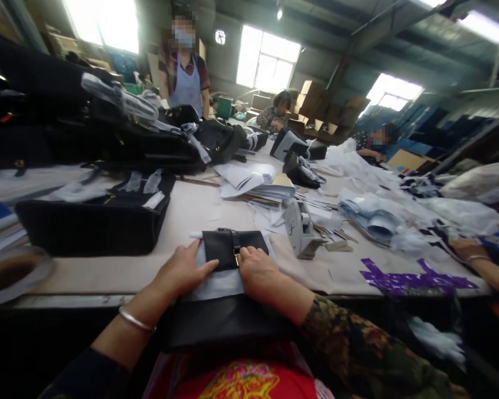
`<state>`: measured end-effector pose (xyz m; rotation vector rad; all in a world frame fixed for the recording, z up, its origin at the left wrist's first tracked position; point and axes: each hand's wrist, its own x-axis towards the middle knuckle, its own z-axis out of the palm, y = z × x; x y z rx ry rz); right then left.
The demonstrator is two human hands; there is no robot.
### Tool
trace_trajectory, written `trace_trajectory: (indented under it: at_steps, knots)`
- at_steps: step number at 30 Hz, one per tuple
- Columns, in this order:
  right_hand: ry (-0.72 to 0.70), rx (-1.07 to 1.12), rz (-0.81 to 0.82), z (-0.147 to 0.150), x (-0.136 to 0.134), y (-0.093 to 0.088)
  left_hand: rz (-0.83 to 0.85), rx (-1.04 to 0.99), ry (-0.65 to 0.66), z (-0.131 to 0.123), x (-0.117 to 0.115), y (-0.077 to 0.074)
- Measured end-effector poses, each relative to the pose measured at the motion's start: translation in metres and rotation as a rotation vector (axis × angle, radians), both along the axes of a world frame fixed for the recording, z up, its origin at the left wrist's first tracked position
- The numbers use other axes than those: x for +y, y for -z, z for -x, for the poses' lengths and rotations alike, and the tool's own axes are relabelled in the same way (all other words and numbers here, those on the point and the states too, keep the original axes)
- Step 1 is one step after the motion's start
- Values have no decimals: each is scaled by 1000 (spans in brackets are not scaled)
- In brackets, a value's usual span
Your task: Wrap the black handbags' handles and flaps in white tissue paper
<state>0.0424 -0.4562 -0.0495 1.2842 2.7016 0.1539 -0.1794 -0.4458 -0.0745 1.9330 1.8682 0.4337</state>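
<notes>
flap (217, 254) touches left hand (183, 270) and right hand (260, 275).

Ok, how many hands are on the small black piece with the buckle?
2: the left hand at the left side of the black piece, and the right hand on its right part, beside the buckle. No other hand shows there.

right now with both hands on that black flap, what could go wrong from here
The pale sheet under the black flap might crease or shift, since it sticks out between the left hand and right hand. The metal buckle, close to the right hand's fingers, could mark the flap if pressed hard. The bracelet might scuff the black panel if that forearm swings inward.
</notes>
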Motion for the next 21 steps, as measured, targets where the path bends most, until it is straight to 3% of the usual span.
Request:
trace_trajectory:
  at_steps: [4,6,8,10,12,16,21]
  knots:
    - [-7,94,54,-10,2,-8,-290,238,46,-6,-7,-34]
    - [-13,132,91,-17,6,-13,-395,204,208,-18,-11,-51]
    - [-38,160,137,-25,14,-16,-367,80,460,-32,-8,-60]
    - [-85,196,193,-32,22,-17,-252,-43,656,-45,0,-60]
    - [-124,264,239,-39,28,-15,-142,-89,733,-54,10,-53]
    - [-116,477,283,-53,27,-6,-105,-8,744,-65,22,-42]
    - [-57,667,186,-73,2,12,-197,72,715,-77,13,-39]
